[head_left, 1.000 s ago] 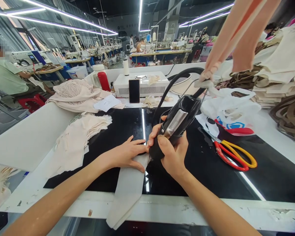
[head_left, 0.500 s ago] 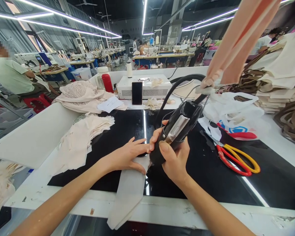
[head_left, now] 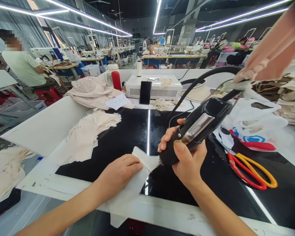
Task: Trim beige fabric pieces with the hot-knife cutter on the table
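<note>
My right hand (head_left: 190, 160) is closed around a black corded handheld tool (head_left: 199, 124) with a silver lever along its side. Its small metal tip points down to the left and meets the edge of a pale, thin fabric piece (head_left: 151, 162). My left hand (head_left: 120, 173) is closed on that fabric, fingers together and thumb bent in. The cloth lies partly on the glossy black mat (head_left: 113, 141) and hangs over the table's front edge. On the right of the mat lie scissors (head_left: 253, 170) with red and yellow handles.
Beige fabric pieces (head_left: 88, 137) are piled at the left. Behind the mat stand a phone (head_left: 145, 92), a white vented box (head_left: 130, 88) and a red bottle (head_left: 116, 81). A plastic bag (head_left: 255, 121) sits at right; peach cloth (head_left: 280, 49) hangs above the cable. A co-worker (head_left: 23, 68) sits far left.
My left hand has gone from fingers spread on the fabric to closed on it, lower and to the left. The fabric's far end is now turned up. The tool tilts further right.
</note>
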The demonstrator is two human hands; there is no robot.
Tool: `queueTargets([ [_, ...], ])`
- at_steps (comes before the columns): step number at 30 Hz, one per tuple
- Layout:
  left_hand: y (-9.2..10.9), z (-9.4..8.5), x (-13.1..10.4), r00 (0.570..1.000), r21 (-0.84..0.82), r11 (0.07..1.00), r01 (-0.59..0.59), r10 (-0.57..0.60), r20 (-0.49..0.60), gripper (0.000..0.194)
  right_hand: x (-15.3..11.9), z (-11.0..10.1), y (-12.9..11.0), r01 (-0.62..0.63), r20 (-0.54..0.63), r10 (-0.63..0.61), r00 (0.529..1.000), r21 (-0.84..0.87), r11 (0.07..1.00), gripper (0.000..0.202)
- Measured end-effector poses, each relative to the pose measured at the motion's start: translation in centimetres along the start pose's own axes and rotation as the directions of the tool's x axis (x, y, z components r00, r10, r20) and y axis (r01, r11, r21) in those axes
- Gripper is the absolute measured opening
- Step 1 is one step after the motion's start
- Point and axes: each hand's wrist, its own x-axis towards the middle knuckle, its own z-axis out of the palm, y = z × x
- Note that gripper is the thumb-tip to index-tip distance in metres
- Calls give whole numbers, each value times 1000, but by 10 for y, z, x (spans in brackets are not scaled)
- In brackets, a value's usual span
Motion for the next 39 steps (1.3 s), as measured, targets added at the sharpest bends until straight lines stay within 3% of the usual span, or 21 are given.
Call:
queueTargets([
  [5, -16, -6, 4, 996, -41, 995, -87, 88, 23, 29, -1, -2, -3, -11, -31, 11, 999, -7, 1000, 40],
  [10, -22, -7, 4, 983, 46, 982, -184, 185, -14, 31, -2, -5, -2, -13, -22, 13, 1000, 7, 1000, 41],
  [19, 6, -6, 13, 994, -31, 996, -89, 86, -70, 24, -6, -2, -4, -15, -12, 16, 1000, 14, 1000, 41],
  [25, 15, 7, 18, 993, 149, 984, -97, 105, -49, 18, -10, -4, -10, -26, -32, 25, 999, -20, 999, 43],
  [31, 18, 26, 15, 979, 393, 910, -132, 183, -95, 20, -11, -5, -14, -17, -58, 14, 998, -43, 999, 44],
  [36, 26, 28, 15, 983, 436, 898, -60, 128, -130, 23, -10, -7, -17, 46, -14, -49, 999, -129, 991, 36],
  [39, 29, 25, 16, 980, 367, 930, 7, 67, -189, 20, -12, -12, -22, 94, -13, -100, 995, -250, 964, 31],
])
